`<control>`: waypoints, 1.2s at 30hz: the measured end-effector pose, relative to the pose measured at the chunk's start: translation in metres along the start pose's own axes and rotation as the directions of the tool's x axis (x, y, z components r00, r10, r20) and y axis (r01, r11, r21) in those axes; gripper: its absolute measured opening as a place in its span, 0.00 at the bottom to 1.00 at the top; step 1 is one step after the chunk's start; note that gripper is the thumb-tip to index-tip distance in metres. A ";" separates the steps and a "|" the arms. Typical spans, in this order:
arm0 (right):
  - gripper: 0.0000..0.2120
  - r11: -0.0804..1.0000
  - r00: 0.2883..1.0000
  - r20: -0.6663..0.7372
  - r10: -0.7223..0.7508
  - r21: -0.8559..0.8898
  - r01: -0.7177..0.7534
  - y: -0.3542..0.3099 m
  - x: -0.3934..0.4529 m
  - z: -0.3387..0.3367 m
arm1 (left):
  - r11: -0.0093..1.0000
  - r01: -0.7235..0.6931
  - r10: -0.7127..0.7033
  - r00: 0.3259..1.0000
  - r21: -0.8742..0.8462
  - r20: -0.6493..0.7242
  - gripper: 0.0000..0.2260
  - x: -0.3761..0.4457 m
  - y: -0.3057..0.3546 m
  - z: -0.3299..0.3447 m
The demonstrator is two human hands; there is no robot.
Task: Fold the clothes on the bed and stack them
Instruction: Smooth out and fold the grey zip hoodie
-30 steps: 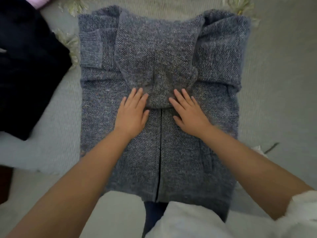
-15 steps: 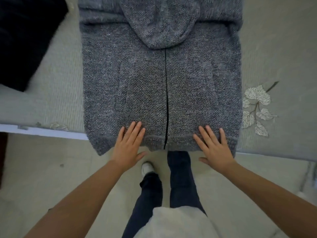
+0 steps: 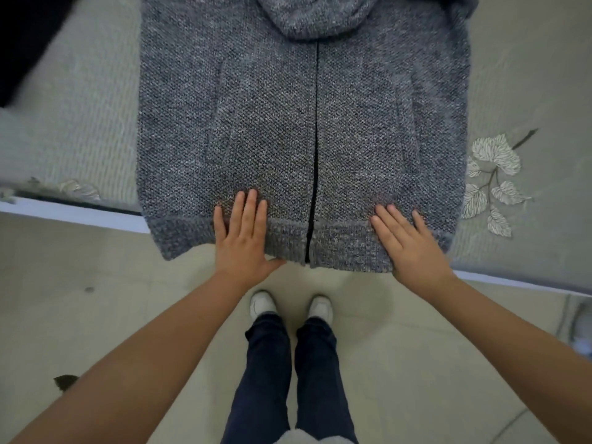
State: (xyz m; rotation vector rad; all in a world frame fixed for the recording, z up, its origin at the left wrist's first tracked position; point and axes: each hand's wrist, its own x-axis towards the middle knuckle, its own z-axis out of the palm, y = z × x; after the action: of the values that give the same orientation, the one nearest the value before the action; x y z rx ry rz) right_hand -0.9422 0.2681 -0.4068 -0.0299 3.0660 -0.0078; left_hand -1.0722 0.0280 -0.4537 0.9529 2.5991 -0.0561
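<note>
One grey knitted hooded jacket [image 3: 272, 123] lies flat on a pale bedspread [image 3: 519, 75], its front zip [image 3: 315, 155] closed and running straight away from the person, so the garment's long axis points from the hem at the near bed edge toward the hood [image 3: 317, 14] at the far end. Two hands rest on it. The left hand [image 3: 242, 235] lies palm down with straight fingers on the ribbed hem just left of the zip, thumb spread out below the hem edge. The right hand [image 3: 407, 241] lies the same way, flat and uncurled, on the hem to the right of the zip; neither hand grips the fabric. The hem overhangs the bed edge slightly beneath both palms. Beyond the fingertips, two slanted pocket seams show faintly in the knit. The jacket's upper part is cut off by the frame, so only the hood's rounded tip shows and the sleeves cannot be made out. Far to the left of the left hand sits one dark garment [image 3: 22, 43], blurred and cropped. Right of the right hand, a leaf print [image 3: 493, 184] marks the bedspread. Below the wrists stand two white shoes [image 3: 262, 304] and dark trousers [image 3: 266, 379] on a light floor [image 3: 96, 315].
</note>
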 end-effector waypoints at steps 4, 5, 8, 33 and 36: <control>0.25 0.999 1.000 -0.010 -0.024 0.035 0.025 0.001 -0.007 -0.025 | 0.994 0.020 -0.031 0.994 -0.108 -0.107 0.48 0.005 0.018 -0.008; 0.29 0.998 1.000 0.005 -0.013 0.057 0.013 0.001 -0.006 -0.029 | 0.995 -0.010 -0.006 0.988 -0.099 -0.155 0.46 0.007 0.017 -0.009; 0.36 0.994 1.000 0.015 0.003 0.113 -0.005 0.002 -0.002 -0.035 | 0.994 -0.061 0.040 0.977 -0.093 -0.208 0.37 0.009 0.011 -0.011; 0.31 0.935 0.907 0.394 0.148 0.244 -0.258 -0.129 -0.157 -0.040 | 0.997 -0.077 0.081 0.978 -0.032 0.191 0.30 -0.204 -0.038 -0.035; 0.33 0.957 0.919 0.356 0.171 0.161 -0.241 -0.153 -0.167 -0.069 | 0.989 -0.143 0.137 0.978 0.027 0.154 0.31 -0.230 -0.049 -0.051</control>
State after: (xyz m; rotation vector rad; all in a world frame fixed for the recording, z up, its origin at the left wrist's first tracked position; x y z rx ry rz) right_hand -0.7774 0.1184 -0.3247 0.2773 2.6916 -0.2733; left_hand -0.9589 -0.1435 -0.3286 1.0982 2.3938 -0.1362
